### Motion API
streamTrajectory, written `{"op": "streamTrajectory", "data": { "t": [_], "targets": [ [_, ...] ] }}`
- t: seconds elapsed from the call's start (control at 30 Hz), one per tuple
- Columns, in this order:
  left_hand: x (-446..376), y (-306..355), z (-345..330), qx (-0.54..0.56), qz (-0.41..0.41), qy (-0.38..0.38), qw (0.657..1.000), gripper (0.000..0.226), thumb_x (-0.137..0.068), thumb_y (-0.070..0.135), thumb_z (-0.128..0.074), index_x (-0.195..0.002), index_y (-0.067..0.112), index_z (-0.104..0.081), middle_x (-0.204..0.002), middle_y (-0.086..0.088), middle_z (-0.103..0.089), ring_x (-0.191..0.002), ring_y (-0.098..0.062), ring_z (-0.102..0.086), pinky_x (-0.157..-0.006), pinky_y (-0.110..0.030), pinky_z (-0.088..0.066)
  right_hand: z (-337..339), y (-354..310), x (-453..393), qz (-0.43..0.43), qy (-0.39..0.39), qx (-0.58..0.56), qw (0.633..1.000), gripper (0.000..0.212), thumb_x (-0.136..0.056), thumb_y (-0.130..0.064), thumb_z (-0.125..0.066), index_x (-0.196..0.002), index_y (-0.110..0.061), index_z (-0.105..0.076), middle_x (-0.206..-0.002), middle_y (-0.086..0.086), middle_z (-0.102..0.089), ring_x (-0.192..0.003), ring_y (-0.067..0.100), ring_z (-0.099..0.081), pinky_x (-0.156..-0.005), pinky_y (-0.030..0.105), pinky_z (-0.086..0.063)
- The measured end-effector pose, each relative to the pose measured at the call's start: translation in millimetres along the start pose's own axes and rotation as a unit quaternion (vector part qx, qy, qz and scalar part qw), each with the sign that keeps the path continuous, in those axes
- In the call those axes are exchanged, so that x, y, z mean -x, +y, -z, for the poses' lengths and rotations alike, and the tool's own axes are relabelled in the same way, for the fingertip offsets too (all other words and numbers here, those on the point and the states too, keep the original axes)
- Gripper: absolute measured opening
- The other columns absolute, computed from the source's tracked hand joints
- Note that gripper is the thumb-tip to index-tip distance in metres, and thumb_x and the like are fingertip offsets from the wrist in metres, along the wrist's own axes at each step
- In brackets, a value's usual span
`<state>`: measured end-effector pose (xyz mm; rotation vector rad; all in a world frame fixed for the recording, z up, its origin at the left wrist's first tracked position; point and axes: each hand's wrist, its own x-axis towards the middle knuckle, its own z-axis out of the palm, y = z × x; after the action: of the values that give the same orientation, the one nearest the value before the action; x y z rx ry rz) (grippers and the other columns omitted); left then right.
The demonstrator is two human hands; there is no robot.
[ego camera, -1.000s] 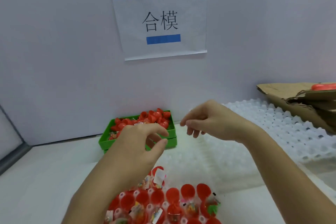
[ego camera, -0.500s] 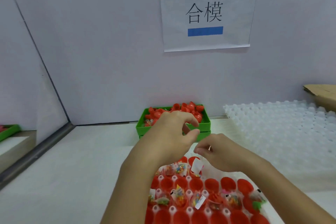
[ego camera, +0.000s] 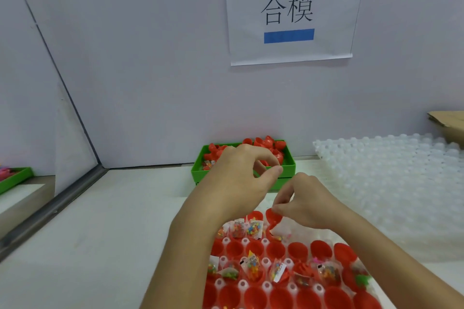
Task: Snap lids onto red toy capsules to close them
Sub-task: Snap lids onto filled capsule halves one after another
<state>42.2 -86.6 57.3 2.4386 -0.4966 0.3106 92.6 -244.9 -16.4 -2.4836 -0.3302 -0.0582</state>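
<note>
your right hand (ego camera: 305,204) is curled, its fingertips pinching the rim of a red capsule half (ego camera: 273,217) that sits tilted just above the far edge of the tray; your left hand (ego camera: 241,180) hovers beside it and a little farther out, fingers bent with thumb and forefinger nearly meeting, and nothing can be seen held between them; below both hands lies the tray of red capsule cups (ego camera: 288,276), set in rows, some cups bare and some holding small clear packets of coloured beads (ego camera: 252,264); beyond your left hand a green bin (ego camera: 288,170) rests against the back wall, heaped with red lids (ego camera: 266,144); to your right a white dimpled tray (ego camera: 391,178) spreads across the tabletop (ego camera: 100,233), with the corner of a cardboard box (ego camera: 449,123) behind it; on the wall above hangs a paper sign (ego camera: 291,10) with two characters and blue tape; at the far left edge, past a partition, a second green bin (ego camera: 15,179) shows in part.
</note>
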Motion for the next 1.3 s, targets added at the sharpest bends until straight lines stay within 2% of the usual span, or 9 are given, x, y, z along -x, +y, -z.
{"op": "streamTrajectory", "data": {
  "t": [0.17,0.3,0.43,0.53,0.63,0.77,1.0,1.17,1.3],
  "targets": [
    [-2,-3,-6,-0.013,0.007,-0.003,1.0,0.02,-0.099,0.032,-0.055,-0.097,0.026,-0.073,-0.089,0.016,-0.066,-0.085,0.0,-0.062,-0.07,-0.012,-0.046,20,1,1,-0.041,0.045,-0.025,0.998,0.018,-0.079,-0.019,-0.074,-0.062,-0.025,-0.077,-0.046,-0.015,-0.057,-0.044,-0.012,-0.051,-0.037,0.008,-0.032],
    [-1,-7,-10,-0.021,0.047,-0.104,0.993,0.029,-0.099,0.011,-0.048,-0.119,0.029,-0.059,-0.109,0.012,-0.063,-0.098,-0.004,-0.062,-0.081,-0.02,-0.053,42,4,2,-0.089,0.077,-0.046,0.992,0.014,-0.077,-0.025,-0.079,-0.064,-0.025,-0.077,-0.063,-0.013,-0.067,-0.056,0.002,-0.059,-0.04,0.011,-0.036],
    [1,-8,-20,0.006,0.05,-0.191,0.98,0.068,-0.082,0.02,-0.076,-0.132,0.039,-0.033,-0.128,0.015,-0.052,-0.11,-0.003,-0.057,-0.079,-0.025,-0.059,60,7,1,-0.126,0.105,-0.078,0.983,0.013,-0.073,-0.024,-0.08,-0.063,-0.017,-0.077,-0.069,0.0,-0.07,-0.063,0.009,-0.059,-0.046,0.02,-0.043],
    [-2,-3,-30,0.047,0.031,-0.137,0.989,0.067,-0.076,0.026,-0.084,-0.12,0.041,-0.036,-0.118,0.016,-0.056,-0.098,-0.002,-0.064,-0.075,-0.031,-0.062,68,6,1,-0.13,0.103,-0.092,0.982,0.019,-0.073,-0.024,-0.077,-0.076,-0.005,-0.076,-0.075,0.017,-0.068,-0.063,0.015,-0.051,-0.052,0.026,-0.042],
    [-6,-2,-36,0.064,0.008,-0.067,0.996,0.048,-0.081,0.025,-0.081,-0.106,0.04,-0.043,-0.101,0.017,-0.061,-0.083,-0.002,-0.067,-0.069,-0.02,-0.059,72,5,3,-0.129,0.095,-0.099,0.982,0.027,-0.074,-0.024,-0.076,-0.083,0.001,-0.073,-0.076,0.023,-0.063,-0.066,0.017,-0.047,-0.058,0.031,-0.041],
    [-7,-3,-36,0.072,-0.004,-0.031,0.997,0.031,-0.082,0.027,-0.08,-0.097,0.035,-0.054,-0.093,0.014,-0.065,-0.078,-0.003,-0.067,-0.069,-0.017,-0.058,78,2,9,-0.111,0.056,-0.103,0.987,0.019,-0.075,-0.027,-0.077,-0.07,-0.009,-0.076,-0.062,0.002,-0.061,-0.061,0.012,-0.053,-0.052,0.022,-0.039],
    [-7,-5,-32,0.131,0.007,-0.002,0.991,0.02,-0.084,0.024,-0.077,-0.096,0.024,-0.061,-0.082,0.005,-0.071,-0.071,-0.009,-0.069,-0.068,-0.027,-0.059,93,0,17,0.045,0.117,-0.069,0.99,0.014,-0.088,-0.024,-0.068,-0.084,-0.036,-0.074,-0.076,-0.009,-0.07,-0.068,0.006,-0.065,-0.058,0.014,-0.049],
    [-8,-9,-27,0.138,0.022,0.034,0.99,0.018,-0.083,0.025,-0.078,-0.092,0.025,-0.062,-0.08,0.006,-0.072,-0.069,-0.005,-0.069,-0.065,-0.022,-0.059,101,-9,30,0.155,-0.027,-0.111,0.981,0.037,-0.072,-0.02,-0.087,-0.095,-0.041,-0.066,-0.084,-0.008,-0.068,-0.074,0.01,-0.069,-0.071,0.029,-0.059],
    [-8,-8,-26,0.144,0.02,0.017,0.989,0.022,-0.081,0.026,-0.08,-0.094,0.023,-0.063,-0.078,0.006,-0.073,-0.069,-0.006,-0.07,-0.065,-0.024,-0.059,92,-17,29,0.197,0.007,-0.092,0.976,0.032,-0.072,-0.019,-0.086,-0.092,-0.038,-0.07,-0.083,-0.008,-0.067,-0.071,0.009,-0.067,-0.067,0.026,-0.058]
  ]
}}
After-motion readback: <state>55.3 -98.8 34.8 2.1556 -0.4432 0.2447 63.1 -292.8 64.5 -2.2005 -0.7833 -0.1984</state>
